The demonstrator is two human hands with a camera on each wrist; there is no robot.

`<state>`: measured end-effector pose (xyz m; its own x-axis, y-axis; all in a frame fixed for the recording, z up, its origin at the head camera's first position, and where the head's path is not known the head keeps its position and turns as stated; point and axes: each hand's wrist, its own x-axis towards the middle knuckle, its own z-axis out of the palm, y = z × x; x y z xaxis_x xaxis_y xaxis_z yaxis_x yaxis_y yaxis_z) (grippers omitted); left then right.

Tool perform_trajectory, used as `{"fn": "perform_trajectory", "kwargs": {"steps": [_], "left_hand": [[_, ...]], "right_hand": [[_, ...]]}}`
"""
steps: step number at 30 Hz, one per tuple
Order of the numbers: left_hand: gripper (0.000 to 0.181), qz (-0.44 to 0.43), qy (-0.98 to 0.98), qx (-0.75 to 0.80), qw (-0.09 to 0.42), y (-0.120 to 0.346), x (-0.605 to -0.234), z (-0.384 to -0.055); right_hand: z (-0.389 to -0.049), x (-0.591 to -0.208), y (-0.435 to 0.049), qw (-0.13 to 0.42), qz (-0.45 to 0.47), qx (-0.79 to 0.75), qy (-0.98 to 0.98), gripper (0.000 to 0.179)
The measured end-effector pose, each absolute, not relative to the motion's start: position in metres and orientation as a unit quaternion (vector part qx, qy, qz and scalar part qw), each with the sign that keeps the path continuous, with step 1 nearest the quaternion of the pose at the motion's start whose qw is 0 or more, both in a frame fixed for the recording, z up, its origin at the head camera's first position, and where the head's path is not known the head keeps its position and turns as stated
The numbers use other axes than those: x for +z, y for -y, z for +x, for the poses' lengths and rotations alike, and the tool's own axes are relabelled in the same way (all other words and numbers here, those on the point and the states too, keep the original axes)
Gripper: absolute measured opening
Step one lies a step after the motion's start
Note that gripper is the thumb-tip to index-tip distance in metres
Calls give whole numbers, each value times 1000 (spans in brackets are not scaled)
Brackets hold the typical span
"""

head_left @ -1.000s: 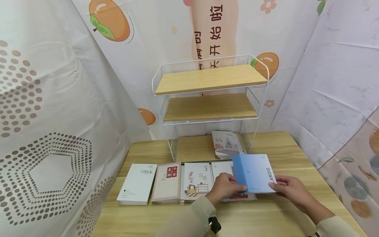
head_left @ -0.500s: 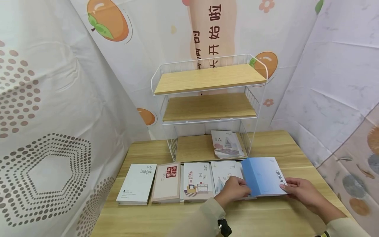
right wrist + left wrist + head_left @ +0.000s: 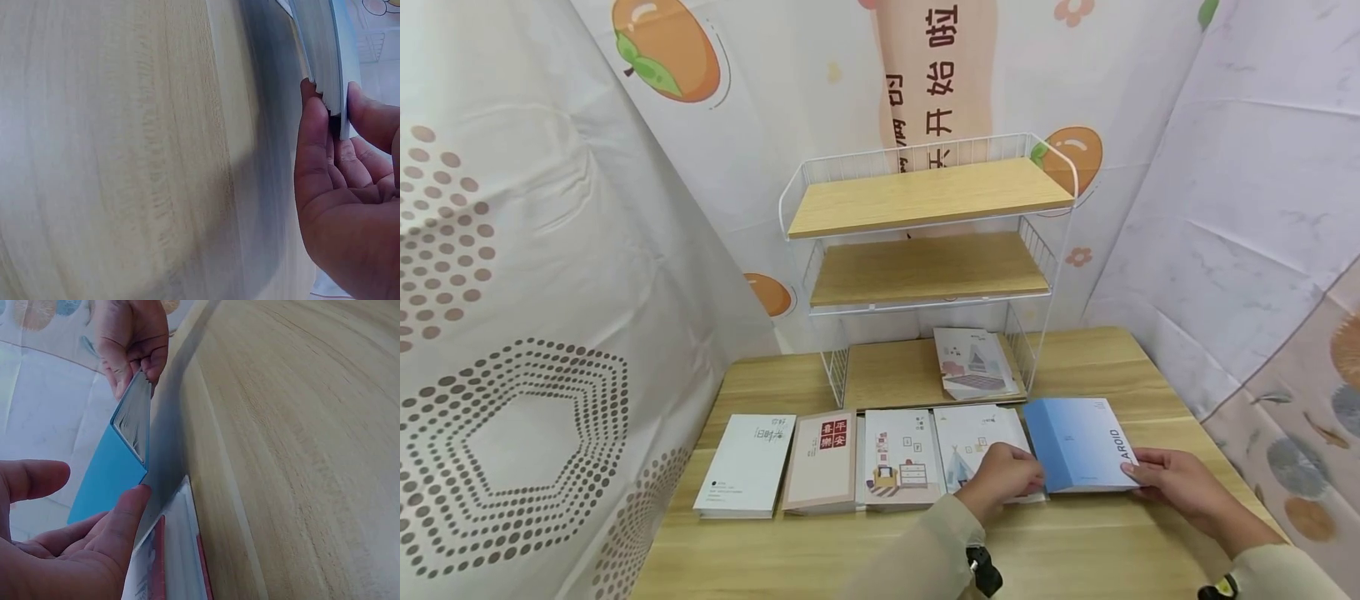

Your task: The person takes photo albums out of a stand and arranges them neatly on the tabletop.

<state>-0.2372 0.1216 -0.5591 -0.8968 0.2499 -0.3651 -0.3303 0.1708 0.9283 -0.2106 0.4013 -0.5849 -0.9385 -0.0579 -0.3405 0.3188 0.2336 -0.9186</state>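
Note:
A thick blue-and-white photo album [image 3: 1093,446], with dark lettering along its right side, is tilted at the right end of a row of albums. My right hand [image 3: 1180,485] pinches its right edge, thumb on the front cover and fingers beneath, as the right wrist view confirms. At its blue spine is my left hand [image 3: 1003,477]; in the left wrist view one fingertip [image 3: 134,499] meets the spine's lower corner while the thumb stands away from the cover. Partly covered by the left hand is a white album with a tent drawing [image 3: 981,433].
Further left lie a white album with a room drawing [image 3: 901,458], a beige album with red squares [image 3: 822,462] and a white lettered album [image 3: 747,462]. Behind them stands a tiered shelf [image 3: 928,271] with white wire sides; another album [image 3: 976,362] lies on its lowest board.
The blue album has moved right, off the tent album it overlapped, together with my right hand. My left hand followed rightward, its thumb leaving the album's front.

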Motion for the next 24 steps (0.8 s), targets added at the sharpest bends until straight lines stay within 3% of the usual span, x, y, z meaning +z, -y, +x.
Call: {"fn": "perform_trajectory", "kwargs": {"steps": [24], "left_hand": [[16,-24,-744,626,232,-127,-565,-233]], "right_hand": [[-213,-587,-398,156,108,-600,-777,72]]}}
